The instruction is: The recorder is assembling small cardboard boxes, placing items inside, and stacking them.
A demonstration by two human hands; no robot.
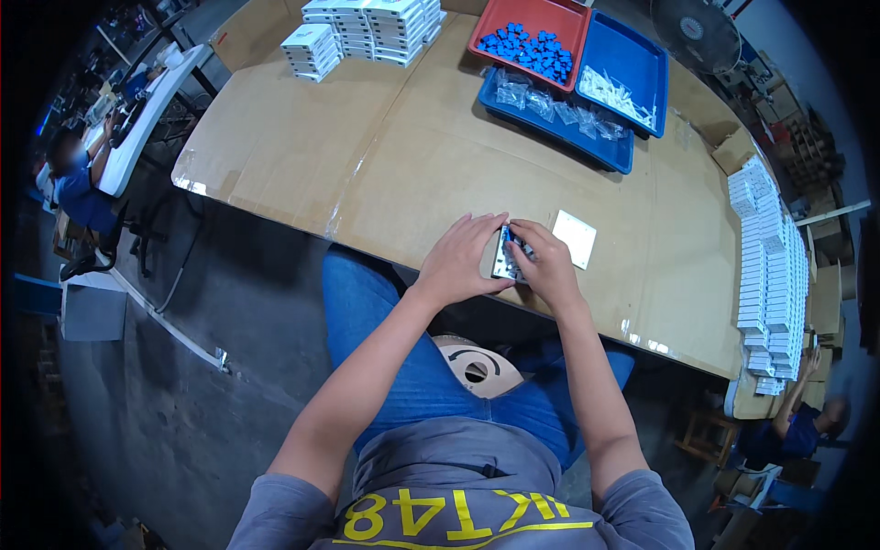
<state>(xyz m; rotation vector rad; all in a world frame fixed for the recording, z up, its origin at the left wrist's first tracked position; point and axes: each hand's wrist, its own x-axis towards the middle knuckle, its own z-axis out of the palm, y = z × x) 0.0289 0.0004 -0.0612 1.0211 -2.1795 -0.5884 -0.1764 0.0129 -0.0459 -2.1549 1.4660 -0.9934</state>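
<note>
At the near edge of the table, a small open box-like part with a pale rim and a dark, circuit-like inside lies between my two hands. A bit of blue shows near its top end. My left hand curves round its left side, thumb at the near end and fingertips at the far end. From the right, my right hand closes over it, with the thumb pressed on the inside and the fingers along the far right side. My fingers hide much of the part. Just right of my right hand, a flat white cover plate lies on the cardboard.
Cardboard covers the table. At the back stand a red tray of blue pieces, a blue tray of white sticks and a lower blue tray of clear bags. White stacks stand back left, more stacks right. Two people sit farther off.
</note>
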